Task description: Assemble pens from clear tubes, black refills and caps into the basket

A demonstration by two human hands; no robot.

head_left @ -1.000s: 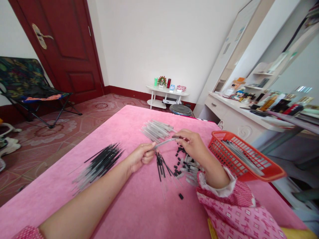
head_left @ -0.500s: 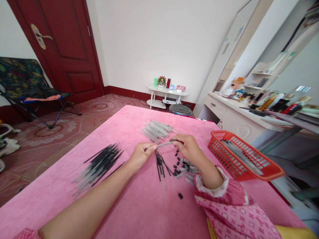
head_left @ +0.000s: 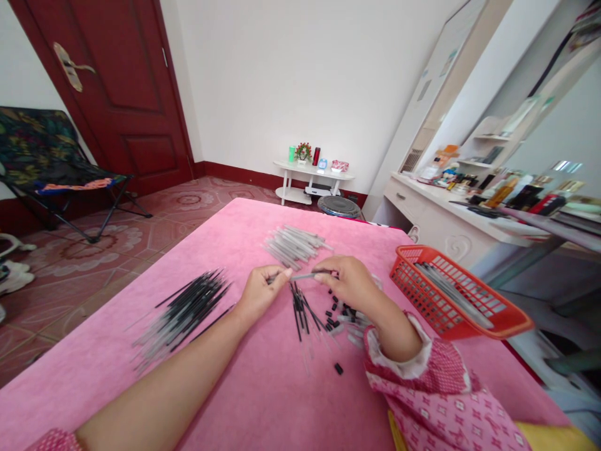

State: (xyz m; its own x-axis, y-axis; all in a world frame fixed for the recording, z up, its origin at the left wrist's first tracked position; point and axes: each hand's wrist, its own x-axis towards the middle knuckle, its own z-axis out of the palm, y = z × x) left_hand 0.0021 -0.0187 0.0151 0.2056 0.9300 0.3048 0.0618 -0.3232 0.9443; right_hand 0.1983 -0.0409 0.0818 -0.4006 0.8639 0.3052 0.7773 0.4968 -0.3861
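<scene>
A thin grey pen barrel (head_left: 303,275) spans the gap between my hands, level above the pink cloth. My left hand (head_left: 260,293) pinches one end between thumb and fingers. My right hand (head_left: 350,280) is closed round the other end, where a dark part shows among the fingers. Just beyond lies a pile of translucent pen barrels (head_left: 297,243). Below the hands several black pen refills (head_left: 304,313) are fanned out. Small black plugs (head_left: 332,324) and clear caps (head_left: 355,338) are scattered under my right forearm, which partly hides them. A single black plug (head_left: 339,369) sits nearer to me.
A larger bundle of black refills (head_left: 190,313) lies left of my left forearm. At the right edge of the pink-covered table (head_left: 263,401) stands an orange basket (head_left: 417,307) holding long grey pieces. Past it is a dressing table (head_left: 446,219) with bottles.
My right hand has turned and shifted slightly left and down, closer to my left hand. Less of the barrel is tilted now. My left hand keeps its pinch.
</scene>
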